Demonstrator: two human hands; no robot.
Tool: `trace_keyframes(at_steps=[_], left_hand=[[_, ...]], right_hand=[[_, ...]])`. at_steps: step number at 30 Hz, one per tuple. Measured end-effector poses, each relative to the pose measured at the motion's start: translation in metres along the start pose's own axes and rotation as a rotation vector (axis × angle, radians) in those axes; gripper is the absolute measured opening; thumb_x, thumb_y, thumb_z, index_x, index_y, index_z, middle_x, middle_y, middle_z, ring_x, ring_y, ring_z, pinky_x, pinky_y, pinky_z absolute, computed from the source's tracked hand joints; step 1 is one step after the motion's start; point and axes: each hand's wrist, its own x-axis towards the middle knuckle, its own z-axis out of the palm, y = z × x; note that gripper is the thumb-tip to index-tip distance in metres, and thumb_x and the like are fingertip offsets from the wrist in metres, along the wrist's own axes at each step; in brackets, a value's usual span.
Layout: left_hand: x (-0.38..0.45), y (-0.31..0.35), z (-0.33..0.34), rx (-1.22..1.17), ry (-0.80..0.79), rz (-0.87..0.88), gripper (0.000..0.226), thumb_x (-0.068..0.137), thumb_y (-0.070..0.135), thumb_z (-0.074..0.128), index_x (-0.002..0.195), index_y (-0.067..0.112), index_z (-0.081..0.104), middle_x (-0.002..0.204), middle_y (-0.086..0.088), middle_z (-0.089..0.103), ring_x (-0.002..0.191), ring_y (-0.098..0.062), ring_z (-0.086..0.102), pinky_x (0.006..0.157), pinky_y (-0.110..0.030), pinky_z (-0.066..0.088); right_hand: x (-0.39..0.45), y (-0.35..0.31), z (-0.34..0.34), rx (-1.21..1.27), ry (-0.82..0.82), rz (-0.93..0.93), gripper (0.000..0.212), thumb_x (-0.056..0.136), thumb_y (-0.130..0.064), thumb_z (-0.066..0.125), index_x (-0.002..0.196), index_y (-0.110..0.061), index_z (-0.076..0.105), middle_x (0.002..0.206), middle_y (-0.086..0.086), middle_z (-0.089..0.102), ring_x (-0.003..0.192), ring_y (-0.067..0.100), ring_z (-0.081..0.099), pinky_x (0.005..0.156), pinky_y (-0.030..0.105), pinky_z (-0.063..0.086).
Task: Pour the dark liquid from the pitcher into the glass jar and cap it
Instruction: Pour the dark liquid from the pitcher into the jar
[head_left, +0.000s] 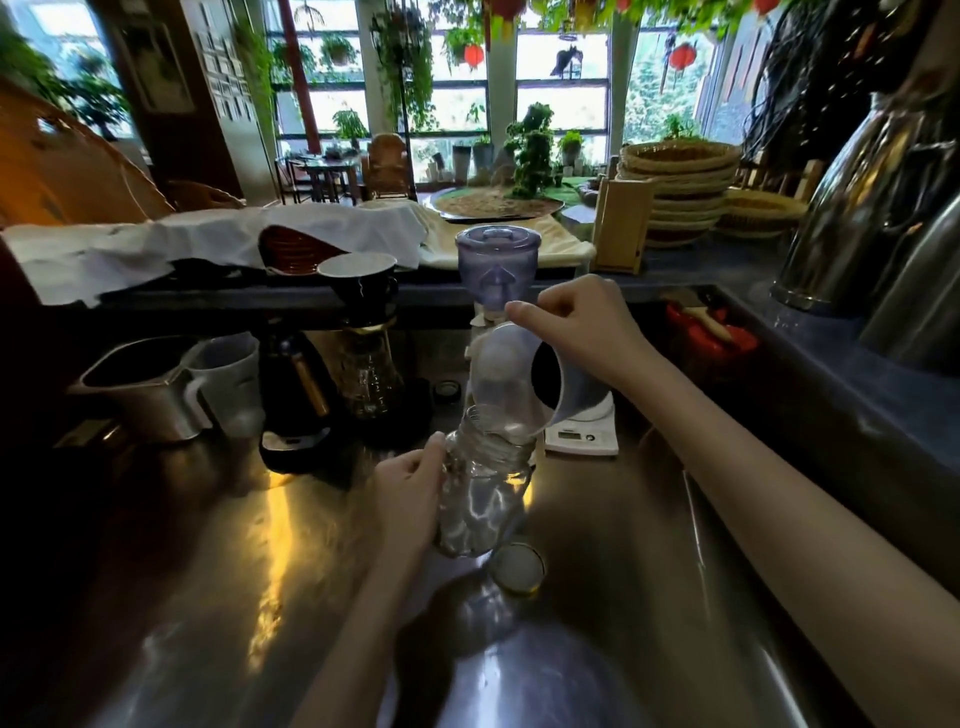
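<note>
Pitcher (524, 384) tipped steeply, spout over glass jar (483, 499) mouth; R hand (576, 322) fingers curled round its handle. L hand (410, 493) wraps jar at 9 o'clock.

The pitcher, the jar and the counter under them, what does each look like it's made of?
Pitcher: translucent, slightly frosted plastic by its milky, soft-edged look. Jar: clear glass, with sharp bright glints and a threaded neck. Counter: brushed stainless steel, judging by its smeared reflections of window light. The lid beside the jar looks metal, though too blurred to be sure.
</note>
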Motion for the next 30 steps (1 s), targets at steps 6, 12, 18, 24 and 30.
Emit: trace_keyframes(at_steps=[6, 12, 18, 24, 30], left_hand=[[-0.01, -0.003, 0.003, 0.023, 0.081, -0.021, 0.049, 0.085, 0.021, 0.054, 0.04, 0.019, 0.034, 0.03, 0.01, 0.026, 0.032, -0.006, 0.025, 0.034, -0.016, 0.016], [-0.015, -0.008, 0.004, -0.002, 0.099, -0.035, 0.045, 0.086, 0.023, 0.052, 0.044, 0.014, 0.039, 0.04, 0.002, 0.029, 0.032, -0.006, 0.026, 0.034, -0.015, 0.018], [-0.015, -0.007, 0.005, 0.008, 0.081, -0.066, 0.04, 0.081, 0.023, 0.05, 0.043, 0.014, 0.04, 0.047, -0.01, 0.033, 0.047, -0.019, 0.03, 0.049, -0.031, 0.025], [-0.016, -0.007, 0.011, 0.014, 0.069, -0.075, 0.044, 0.082, 0.021, 0.051, 0.04, 0.017, 0.037, 0.044, -0.006, 0.03, 0.044, -0.017, 0.027, 0.048, -0.031, 0.024], [-0.014, -0.009, 0.013, 0.027, 0.061, -0.073, 0.044, 0.083, 0.021, 0.05, 0.041, 0.016, 0.038, 0.043, -0.003, 0.03, 0.041, -0.013, 0.026, 0.046, -0.029, 0.023]], right_hand=[[0.0, -0.009, 0.004, -0.066, -0.099, -0.087, 0.054, 0.083, -0.035, 0.064, 0.045, -0.005, 0.039, 0.044, 0.0, 0.033, 0.051, 0.008, 0.035, 0.05, 0.01, 0.028], [-0.003, -0.017, 0.007, -0.088, -0.099, -0.183, 0.058, 0.079, -0.024, 0.07, 0.043, -0.02, 0.026, 0.045, -0.006, 0.028, 0.053, 0.006, 0.03, 0.051, 0.015, 0.022], [-0.005, -0.027, 0.006, -0.128, -0.095, -0.259, 0.05, 0.075, -0.02, 0.074, 0.045, -0.01, 0.036, 0.047, 0.004, 0.036, 0.053, 0.008, 0.029, 0.052, 0.02, 0.025], [-0.008, -0.033, 0.007, -0.2, -0.127, -0.322, 0.048, 0.074, -0.021, 0.074, 0.046, -0.012, 0.036, 0.045, -0.01, 0.026, 0.053, 0.0, 0.025, 0.056, 0.016, 0.022], [-0.009, -0.033, 0.006, -0.193, -0.09, -0.323, 0.046, 0.074, -0.017, 0.075, 0.045, -0.011, 0.04, 0.047, 0.004, 0.038, 0.056, 0.015, 0.031, 0.056, 0.017, 0.021]])
